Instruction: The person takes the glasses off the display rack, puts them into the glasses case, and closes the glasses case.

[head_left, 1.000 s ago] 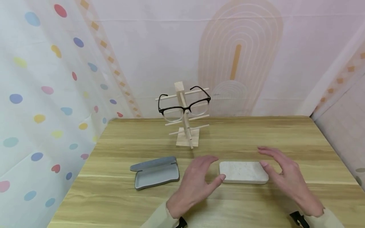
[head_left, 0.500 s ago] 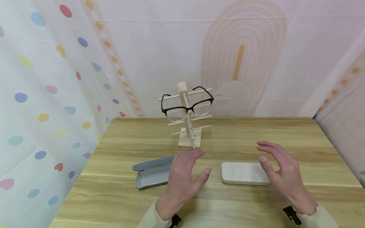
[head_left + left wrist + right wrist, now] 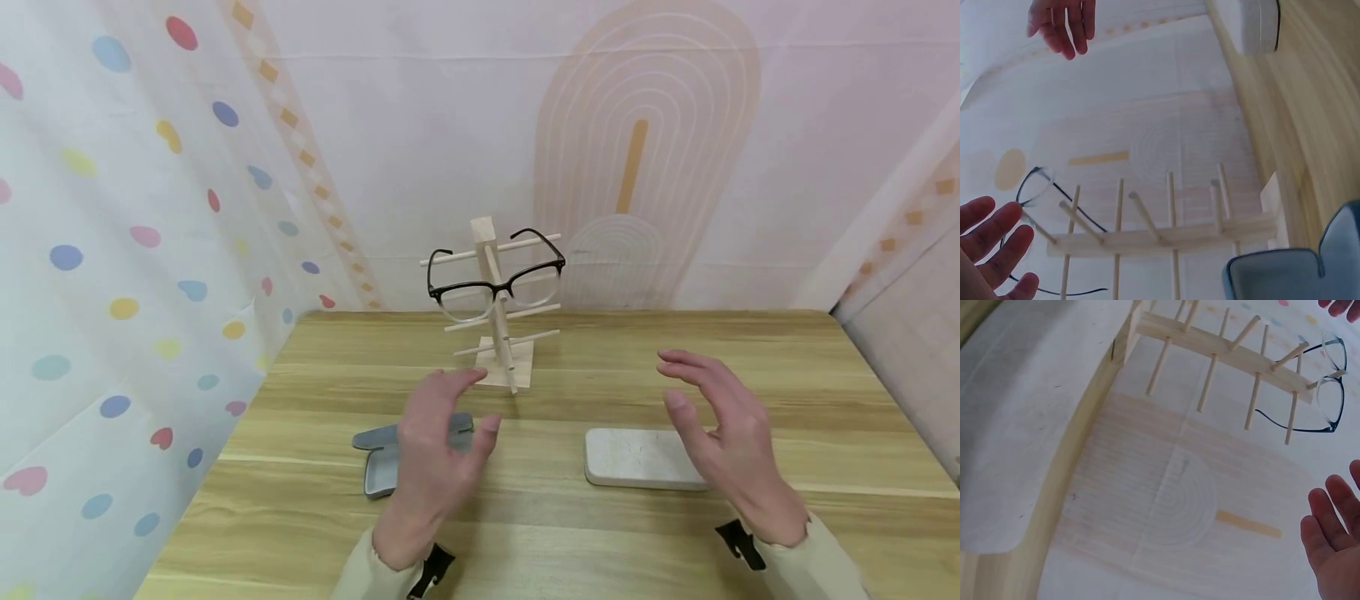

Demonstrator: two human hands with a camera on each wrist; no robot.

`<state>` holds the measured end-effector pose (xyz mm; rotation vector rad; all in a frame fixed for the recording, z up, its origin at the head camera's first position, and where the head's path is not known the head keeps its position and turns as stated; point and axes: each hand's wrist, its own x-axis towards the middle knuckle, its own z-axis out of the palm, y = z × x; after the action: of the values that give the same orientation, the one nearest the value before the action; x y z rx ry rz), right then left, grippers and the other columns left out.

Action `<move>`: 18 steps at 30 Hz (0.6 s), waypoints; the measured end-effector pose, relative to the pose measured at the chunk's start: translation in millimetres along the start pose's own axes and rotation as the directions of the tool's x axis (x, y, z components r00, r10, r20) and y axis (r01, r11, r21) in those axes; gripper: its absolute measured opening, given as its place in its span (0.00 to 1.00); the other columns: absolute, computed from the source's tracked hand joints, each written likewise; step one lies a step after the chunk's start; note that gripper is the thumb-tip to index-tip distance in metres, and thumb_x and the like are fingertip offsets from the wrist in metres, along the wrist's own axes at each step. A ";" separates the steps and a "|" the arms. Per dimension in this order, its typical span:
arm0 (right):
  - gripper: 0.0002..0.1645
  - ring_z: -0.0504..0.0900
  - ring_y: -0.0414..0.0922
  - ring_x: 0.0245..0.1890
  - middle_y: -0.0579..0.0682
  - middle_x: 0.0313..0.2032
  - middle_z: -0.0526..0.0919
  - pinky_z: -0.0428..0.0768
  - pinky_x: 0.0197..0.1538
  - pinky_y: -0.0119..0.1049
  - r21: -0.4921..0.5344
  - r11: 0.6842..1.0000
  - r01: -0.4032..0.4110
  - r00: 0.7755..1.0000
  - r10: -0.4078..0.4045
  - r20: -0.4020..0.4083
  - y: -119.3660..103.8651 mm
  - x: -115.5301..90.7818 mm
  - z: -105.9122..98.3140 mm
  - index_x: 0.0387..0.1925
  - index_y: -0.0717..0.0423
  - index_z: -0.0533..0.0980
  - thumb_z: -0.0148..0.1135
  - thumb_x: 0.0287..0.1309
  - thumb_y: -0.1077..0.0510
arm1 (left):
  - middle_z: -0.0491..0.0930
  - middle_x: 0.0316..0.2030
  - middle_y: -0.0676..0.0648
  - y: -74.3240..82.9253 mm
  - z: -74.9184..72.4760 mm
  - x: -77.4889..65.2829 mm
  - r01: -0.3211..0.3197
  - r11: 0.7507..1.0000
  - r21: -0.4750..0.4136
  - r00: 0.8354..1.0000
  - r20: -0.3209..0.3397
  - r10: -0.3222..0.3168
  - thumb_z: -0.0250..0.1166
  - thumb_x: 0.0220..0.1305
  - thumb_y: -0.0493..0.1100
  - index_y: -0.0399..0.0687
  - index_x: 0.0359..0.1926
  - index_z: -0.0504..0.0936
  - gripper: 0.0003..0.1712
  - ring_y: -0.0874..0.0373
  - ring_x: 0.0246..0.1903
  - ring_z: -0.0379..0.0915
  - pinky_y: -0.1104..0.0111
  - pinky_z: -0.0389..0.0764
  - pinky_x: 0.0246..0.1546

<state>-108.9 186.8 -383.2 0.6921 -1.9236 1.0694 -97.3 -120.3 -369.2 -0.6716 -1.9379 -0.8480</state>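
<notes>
Pegs (image 3: 1159, 365) of the wooden stand (image 3: 496, 325) prop the glasses (image 3: 501, 288) clear of the bench (image 3: 570, 542), while the left hand (image 3: 431, 442), near the open case (image 3: 381, 472), and the right hand (image 3: 726, 429), near the white box (image 3: 637, 457), are loosely spread, holding nothing.

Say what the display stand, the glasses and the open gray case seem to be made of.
Display stand: matte, probably unfinished wood, from its pale tone and plain rods.
Glasses: likely plastic, smooth black above with see-through lower rims; thin temples could be metal.
Open gray case: smooth, perhaps leatherette over a stiff shell, given its crisp walls; covering uncertain.
</notes>
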 end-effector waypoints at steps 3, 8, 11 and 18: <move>0.28 0.79 0.33 0.59 0.62 0.51 0.86 0.73 0.63 0.25 0.002 1.000 0.006 1.000 -0.006 -0.010 -2.1 5.8 4.4 0.49 0.66 0.84 0.55 0.77 0.44 | 0.86 0.46 0.42 -3.4 -5.5 3.8 0.000 1.000 0.007 1.000 -0.019 0.000 0.52 0.78 0.63 0.36 0.52 0.84 0.34 0.44 0.46 0.81 0.47 0.77 0.57; 0.28 0.79 0.35 0.59 0.59 0.52 0.86 0.73 0.62 0.25 -0.006 1.000 0.009 1.000 -0.010 -0.023 -5.8 17.6 11.8 0.50 0.65 0.83 0.54 0.77 0.43 | 0.86 0.47 0.41 -10.1 -14.7 9.0 0.000 1.000 0.018 0.999 -0.055 0.001 0.53 0.78 0.63 0.35 0.52 0.84 0.34 0.43 0.46 0.81 0.52 0.75 0.59; 0.30 0.81 0.38 0.58 0.59 0.53 0.86 0.73 0.62 0.25 -0.004 1.000 0.025 0.999 -0.025 -0.037 -7.3 25.1 16.6 0.49 0.66 0.83 0.53 0.77 0.42 | 0.86 0.46 0.40 -14.4 -18.5 12.4 0.001 1.000 0.027 0.997 -0.080 0.001 0.53 0.78 0.63 0.35 0.52 0.84 0.34 0.43 0.45 0.81 0.55 0.76 0.56; 0.31 0.82 0.53 0.56 0.59 0.54 0.85 0.73 0.65 0.30 0.019 0.999 0.035 0.998 -0.034 -0.049 -8.5 39.4 30.3 0.48 0.67 0.83 0.52 0.78 0.41 | 0.87 0.44 0.40 -22.1 -24.5 21.4 0.019 0.999 0.042 0.990 -0.143 -0.013 0.52 0.77 0.65 0.34 0.50 0.85 0.36 0.42 0.44 0.82 0.56 0.77 0.50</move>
<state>-134.6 153.3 -355.6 0.7017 -1.8554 1.0756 -110.7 -150.4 -347.7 -0.5548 -1.8296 -0.8386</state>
